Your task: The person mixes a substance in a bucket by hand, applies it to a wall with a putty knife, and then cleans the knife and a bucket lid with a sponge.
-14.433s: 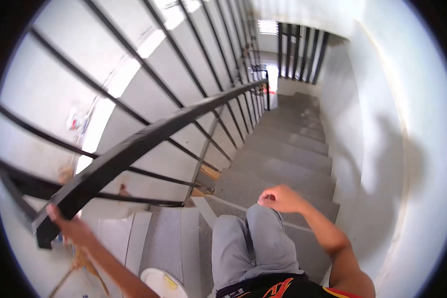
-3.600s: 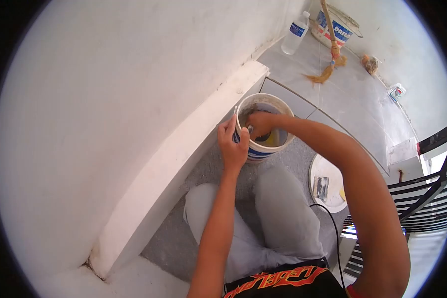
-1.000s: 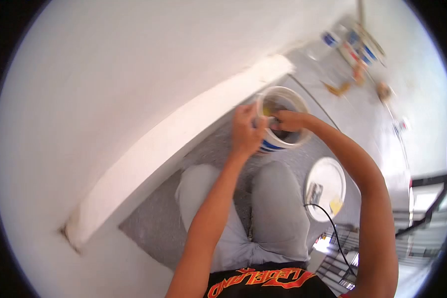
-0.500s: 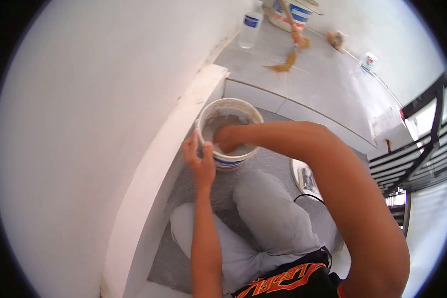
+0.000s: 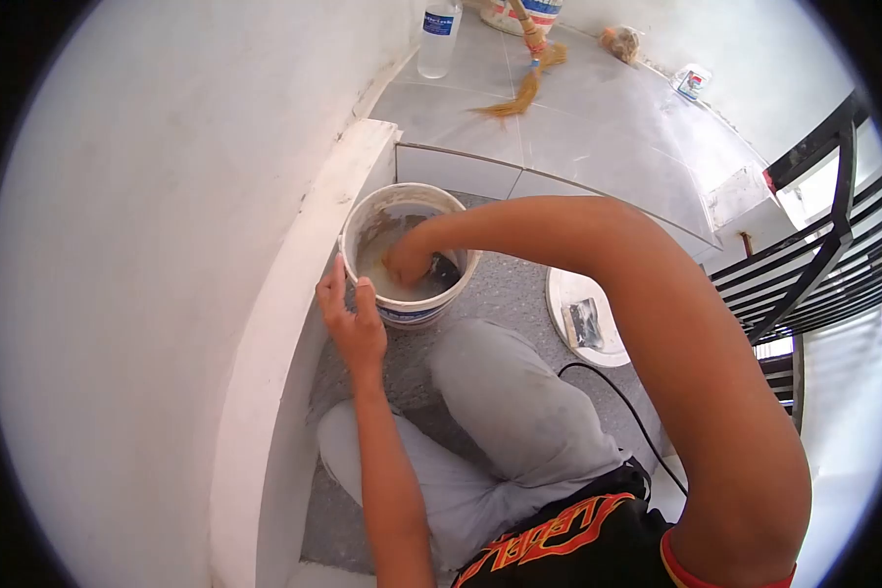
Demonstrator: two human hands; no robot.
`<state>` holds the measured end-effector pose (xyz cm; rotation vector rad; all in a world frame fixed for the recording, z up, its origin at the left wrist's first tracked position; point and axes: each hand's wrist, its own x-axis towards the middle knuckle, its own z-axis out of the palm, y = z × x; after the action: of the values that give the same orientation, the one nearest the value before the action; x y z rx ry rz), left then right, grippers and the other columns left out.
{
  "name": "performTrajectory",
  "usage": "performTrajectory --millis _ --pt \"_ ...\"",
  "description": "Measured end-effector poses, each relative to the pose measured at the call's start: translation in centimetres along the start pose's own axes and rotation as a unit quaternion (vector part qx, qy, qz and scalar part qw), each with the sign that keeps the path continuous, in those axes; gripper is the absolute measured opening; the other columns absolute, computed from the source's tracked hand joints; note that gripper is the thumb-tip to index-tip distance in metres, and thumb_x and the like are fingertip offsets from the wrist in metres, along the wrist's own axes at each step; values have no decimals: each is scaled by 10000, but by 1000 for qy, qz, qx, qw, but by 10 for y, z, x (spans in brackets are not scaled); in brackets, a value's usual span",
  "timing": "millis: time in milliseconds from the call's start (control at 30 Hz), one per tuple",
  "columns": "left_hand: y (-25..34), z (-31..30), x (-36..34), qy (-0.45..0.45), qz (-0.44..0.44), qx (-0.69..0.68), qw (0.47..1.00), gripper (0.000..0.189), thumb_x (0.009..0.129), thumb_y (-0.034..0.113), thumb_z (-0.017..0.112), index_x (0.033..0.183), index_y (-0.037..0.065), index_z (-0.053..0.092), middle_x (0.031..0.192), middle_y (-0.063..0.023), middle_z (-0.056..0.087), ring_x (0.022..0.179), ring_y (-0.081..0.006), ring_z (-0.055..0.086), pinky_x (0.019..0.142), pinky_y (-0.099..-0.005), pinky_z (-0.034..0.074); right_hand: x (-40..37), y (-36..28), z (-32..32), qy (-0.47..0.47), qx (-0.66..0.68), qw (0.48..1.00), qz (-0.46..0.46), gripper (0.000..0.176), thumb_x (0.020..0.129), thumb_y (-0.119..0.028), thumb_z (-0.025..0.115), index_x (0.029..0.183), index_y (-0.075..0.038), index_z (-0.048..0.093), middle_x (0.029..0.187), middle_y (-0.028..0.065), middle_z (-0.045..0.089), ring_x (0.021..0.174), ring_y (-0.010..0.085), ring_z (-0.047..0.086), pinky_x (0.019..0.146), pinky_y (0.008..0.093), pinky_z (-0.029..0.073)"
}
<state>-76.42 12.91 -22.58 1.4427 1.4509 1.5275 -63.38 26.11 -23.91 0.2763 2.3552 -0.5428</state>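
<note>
A white plastic bucket with a blue label stands on the grey floor, with greyish wet-looking contents inside. My left hand cups the near left side of the bucket, its fingers along the outer wall and its thumb just below the rim. Reaching down inside the bucket, my right hand is curled, its fingertips partly hidden. A dark object shows beside the right hand; I cannot make out its kind or whether the fingers hold it.
A round white lid with a grey-black rectangular piece lies to the right, near a black cable. On the raised tiled step are a clear bottle, a straw brush and another bucket. Black railings stand right.
The view has shifted, so the scene sits further left and higher. My right hand has moved within the bucket, and the dark object now shows beside it. My left hand stays on the bucket.
</note>
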Motion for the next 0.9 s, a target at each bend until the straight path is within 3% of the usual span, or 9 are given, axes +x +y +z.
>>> performTrajectory --millis 67,200,300,367,500,700,767,833,900 --pt "-3 -1 0 3 23 12 1000 444 826 175 529 1230 -4 491 1064 -151 477 1019 -269 481 906 -355 368 1 0 12 108 8 988 113 320 762 -246 550 874 37 648 915 229 630 879 353 607 778 439 466" --pt "2 -3 0 -1 15 38 999 428 834 167 515 1222 -13 497 1108 -156 512 1046 -254 501 909 -334 377 -23 -32 -5 142 21 976 165 342 749 -287 584 877 24 647 923 225 628 908 347 600 794 419 460" --pt "3 -2 0 12 36 -2 999 441 823 158 530 1225 -18 491 1047 -149 480 993 -265 486 882 -341 385 -29 -13 -2 251 150 930 223 362 734 -314 614 854 26 645 876 223 632 870 353 602 772 420 459" --pt "3 -1 0 15 39 2 999 436 822 152 531 1217 -28 495 1034 -146 484 982 -258 490 877 -337 389 -41 -2 -7 108 157 980 62 417 743 -361 596 862 37 634 847 222 631 825 361 600 739 427 457" --pt "2 -1 1 18 46 1 999 432 819 145 534 1212 -30 499 1032 -148 485 973 -256 493 873 -334 391 -41 -14 -6 55 194 973 109 476 745 -386 568 920 55 608 908 236 615 858 360 583 759 437 439" --pt "0 -1 1 16 48 -4 999 436 821 153 533 1216 -28 495 1044 -156 484 1001 -261 478 893 -348 376 -16 -16 15 143 49 981 119 379 710 -335 580 817 19 661 828 215 634 848 361 599 789 423 456" --pt "-1 0 0 15 49 -9 999 439 823 160 532 1218 -28 493 1048 -160 485 1009 -268 474 906 -356 367 -8 -28 8 74 2 984 159 349 714 -304 579 830 13 668 869 205 641 869 351 602 801 415 465" --pt "-5 0 0 19 44 54 997 437 834 173 523 1222 -25 492 1077 -181 491 1053 -293 461 929 -374 348 14 -16 17 14 -95 989 115 292 757 -239 553 837 18 664 878 220 636 839 321 618 753 426 472" --pt "-7 0 0 17 46 55 997 431 845 180 511 1230 -12 491 1119 -198 488 1093 -310 450 946 -383 335 26 -6 25 20 -85 989 115 280 756 -223 557 845 22 660 892 219 634 838 316 619 753 428 473"
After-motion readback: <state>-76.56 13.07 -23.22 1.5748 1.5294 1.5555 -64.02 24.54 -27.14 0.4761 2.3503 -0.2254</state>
